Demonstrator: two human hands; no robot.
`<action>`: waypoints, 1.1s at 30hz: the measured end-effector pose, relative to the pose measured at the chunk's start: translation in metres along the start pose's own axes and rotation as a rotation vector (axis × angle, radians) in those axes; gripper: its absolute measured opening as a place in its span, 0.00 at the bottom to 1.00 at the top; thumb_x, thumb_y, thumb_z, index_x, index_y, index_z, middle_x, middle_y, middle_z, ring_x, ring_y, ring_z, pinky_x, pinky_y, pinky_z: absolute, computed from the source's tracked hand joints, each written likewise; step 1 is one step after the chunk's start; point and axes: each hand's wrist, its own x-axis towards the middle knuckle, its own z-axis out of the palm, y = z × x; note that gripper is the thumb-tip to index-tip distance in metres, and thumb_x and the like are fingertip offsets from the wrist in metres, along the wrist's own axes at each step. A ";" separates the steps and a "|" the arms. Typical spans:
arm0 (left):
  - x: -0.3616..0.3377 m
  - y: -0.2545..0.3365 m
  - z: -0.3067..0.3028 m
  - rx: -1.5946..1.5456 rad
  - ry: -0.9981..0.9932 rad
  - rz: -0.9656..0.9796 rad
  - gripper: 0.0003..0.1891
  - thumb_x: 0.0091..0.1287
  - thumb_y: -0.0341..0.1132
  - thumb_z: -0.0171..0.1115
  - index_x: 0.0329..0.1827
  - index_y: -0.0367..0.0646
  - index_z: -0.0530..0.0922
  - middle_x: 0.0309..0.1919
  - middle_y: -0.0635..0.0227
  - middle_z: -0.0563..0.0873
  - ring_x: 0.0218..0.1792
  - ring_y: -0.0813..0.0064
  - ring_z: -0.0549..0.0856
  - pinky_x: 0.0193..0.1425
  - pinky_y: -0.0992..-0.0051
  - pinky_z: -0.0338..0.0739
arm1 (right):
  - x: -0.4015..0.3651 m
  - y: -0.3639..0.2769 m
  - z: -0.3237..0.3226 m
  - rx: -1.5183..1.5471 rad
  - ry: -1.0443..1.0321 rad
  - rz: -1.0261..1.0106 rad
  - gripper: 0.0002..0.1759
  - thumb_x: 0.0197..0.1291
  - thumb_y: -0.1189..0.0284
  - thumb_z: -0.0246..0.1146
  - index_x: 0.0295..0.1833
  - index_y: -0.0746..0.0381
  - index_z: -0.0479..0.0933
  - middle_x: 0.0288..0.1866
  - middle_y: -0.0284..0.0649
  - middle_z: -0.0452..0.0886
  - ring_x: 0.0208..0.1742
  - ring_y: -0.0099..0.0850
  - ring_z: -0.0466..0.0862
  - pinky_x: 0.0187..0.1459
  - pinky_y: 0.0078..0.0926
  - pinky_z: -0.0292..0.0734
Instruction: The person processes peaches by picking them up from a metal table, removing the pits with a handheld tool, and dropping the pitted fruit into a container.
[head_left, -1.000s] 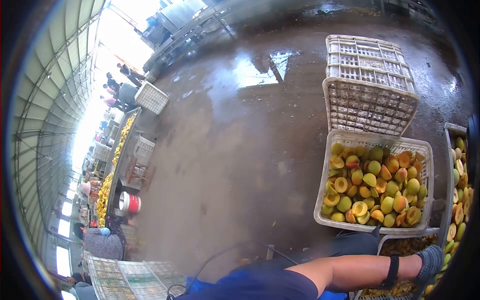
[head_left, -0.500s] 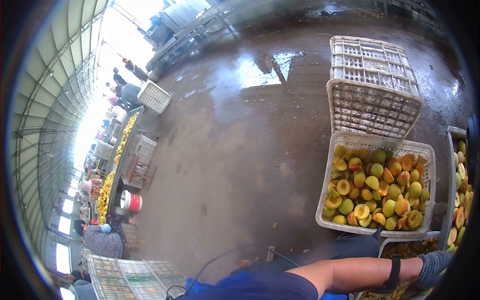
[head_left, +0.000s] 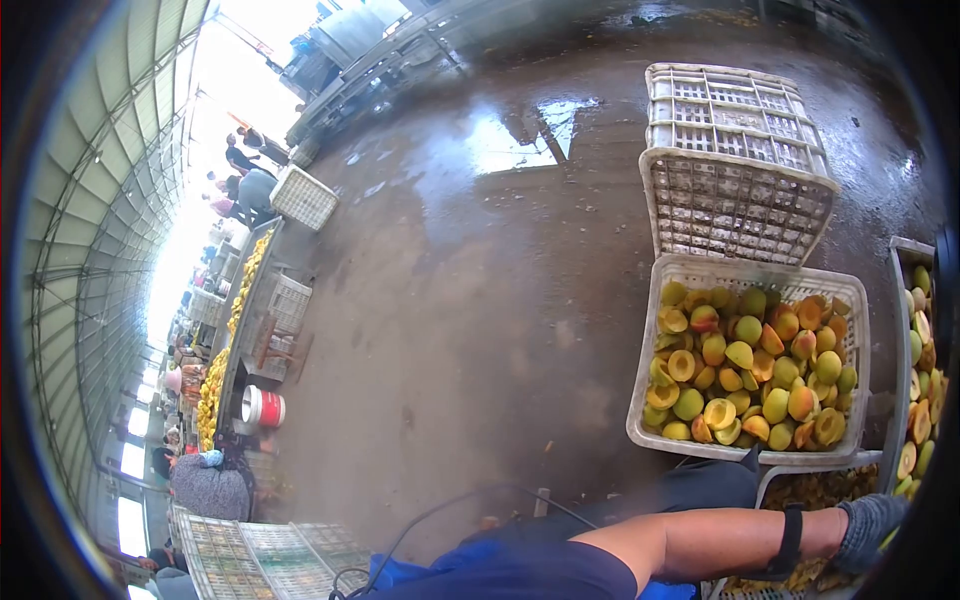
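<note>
My left hand (head_left: 870,534), in a grey knitted glove with a dark band on the wrist, is at the lower right edge of the view. It is beside a crate (head_left: 895,340) of cut fruit at the far right; its fingers are mostly lost in the dark rim, so their grip is unclear. Below my forearm and around it lies another container (head_left: 765,484) with brownish-yellow bits. Just above stands a white crate (head_left: 640,370) full of green, yellow and red fruit halves (head_left: 745,355). My right hand is not in view.
Empty white crates (head_left: 740,185) stand behind the fruit crate. Wet concrete floor (head_left: 450,300) fills the middle. At left, people work along a long table of yellow fruit (head_left: 212,385), near a red and white bucket (head_left: 262,406). More crates (head_left: 265,560) are at lower left.
The view has shifted slightly, so the crates appear a little higher and further left. My left hand remains beside the right-hand crate, its glove slightly higher in view.
</note>
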 end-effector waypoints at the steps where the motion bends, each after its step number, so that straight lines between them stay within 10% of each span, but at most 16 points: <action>1: 0.001 0.000 0.000 0.002 -0.005 -0.014 0.28 0.62 0.42 0.68 0.63 0.37 0.79 0.57 0.47 0.85 0.62 0.47 0.83 0.69 0.58 0.76 | 0.000 -0.003 0.001 0.007 -0.005 -0.002 0.30 0.75 0.54 0.57 0.74 0.58 0.68 0.63 0.40 0.78 0.60 0.30 0.78 0.60 0.31 0.75; 10: 0.008 0.001 -0.005 -0.090 -0.027 -0.152 0.26 0.67 0.43 0.65 0.65 0.38 0.77 0.53 0.54 0.84 0.58 0.55 0.83 0.65 0.61 0.78 | 0.005 -0.023 -0.016 0.214 0.008 0.017 0.25 0.78 0.52 0.55 0.69 0.57 0.73 0.54 0.40 0.83 0.47 0.29 0.83 0.47 0.29 0.80; 15: -0.002 0.028 -0.029 -0.968 0.160 -0.201 0.20 0.86 0.42 0.50 0.72 0.42 0.73 0.49 0.69 0.84 0.50 0.76 0.84 0.53 0.70 0.84 | -0.012 -0.123 -0.064 1.458 0.081 0.535 0.24 0.79 0.50 0.53 0.66 0.56 0.76 0.49 0.40 0.86 0.40 0.29 0.85 0.40 0.27 0.83; 17: 0.005 0.037 -0.024 -1.003 0.214 -0.197 0.34 0.81 0.63 0.48 0.81 0.51 0.67 0.50 0.69 0.83 0.47 0.75 0.85 0.42 0.75 0.82 | -0.005 -0.133 -0.065 1.689 0.033 0.567 0.24 0.80 0.50 0.53 0.65 0.56 0.77 0.47 0.40 0.87 0.37 0.29 0.87 0.37 0.27 0.84; 25: 0.011 0.026 0.028 -0.460 0.050 -0.208 0.36 0.82 0.64 0.43 0.82 0.48 0.65 0.53 0.61 0.84 0.44 0.70 0.84 0.46 0.73 0.81 | -0.030 -0.139 -0.083 0.784 0.241 0.183 0.19 0.79 0.64 0.60 0.69 0.61 0.73 0.38 0.38 0.84 0.34 0.27 0.83 0.35 0.28 0.80; 30: 0.023 0.004 0.057 -0.822 0.083 -0.405 0.30 0.84 0.56 0.45 0.69 0.37 0.75 0.47 0.59 0.86 0.47 0.68 0.85 0.55 0.67 0.83 | -0.039 -0.111 -0.094 0.261 0.359 0.015 0.17 0.76 0.64 0.63 0.62 0.61 0.75 0.41 0.50 0.87 0.41 0.50 0.89 0.40 0.42 0.83; 33: 0.022 -0.011 0.077 -0.375 0.051 -0.205 0.26 0.84 0.53 0.50 0.63 0.36 0.78 0.45 0.58 0.86 0.46 0.67 0.87 0.52 0.65 0.86 | -0.044 -0.105 -0.100 0.227 0.419 0.075 0.15 0.75 0.66 0.63 0.60 0.61 0.76 0.41 0.54 0.86 0.43 0.58 0.87 0.41 0.49 0.82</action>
